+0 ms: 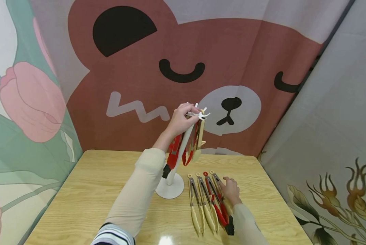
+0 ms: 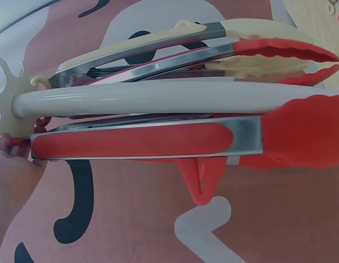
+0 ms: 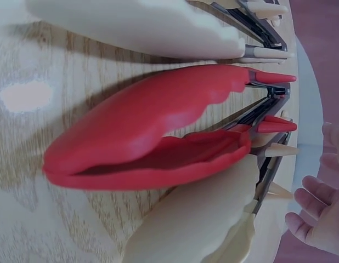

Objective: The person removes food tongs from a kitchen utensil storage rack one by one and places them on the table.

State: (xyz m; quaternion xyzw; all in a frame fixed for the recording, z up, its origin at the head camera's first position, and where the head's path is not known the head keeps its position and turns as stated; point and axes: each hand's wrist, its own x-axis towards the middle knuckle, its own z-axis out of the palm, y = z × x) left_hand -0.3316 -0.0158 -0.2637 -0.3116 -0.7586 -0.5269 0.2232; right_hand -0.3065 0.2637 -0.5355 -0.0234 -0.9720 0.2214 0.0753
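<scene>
A white stand [image 1: 170, 185] with a hooked top holds several hanging tongs. My left hand [image 1: 183, 119] grips its hooked top, thumb and fingers close to the ring of the hanging red tongs [image 2: 136, 141]. Another red pair [image 2: 180, 63] and cream tongs [image 2: 142, 46] hang on the pole's other side. On the table, cream tongs [image 1: 194, 207], more cream tongs [image 1: 208, 211] and red tongs [image 1: 215, 199] lie side by side. Beside the rightmost cream tongs [image 1: 216, 177] is my right hand [image 1: 231, 190], its fingers loosely bent and holding nothing in the right wrist view.
The wooden table [image 1: 109, 190] carries the stand's round base near its middle. Behind it hangs a curtain [image 1: 133, 136] with a bear face. A floral curtain [image 1: 323, 153] runs along the right side, another [image 1: 32, 102] along the left.
</scene>
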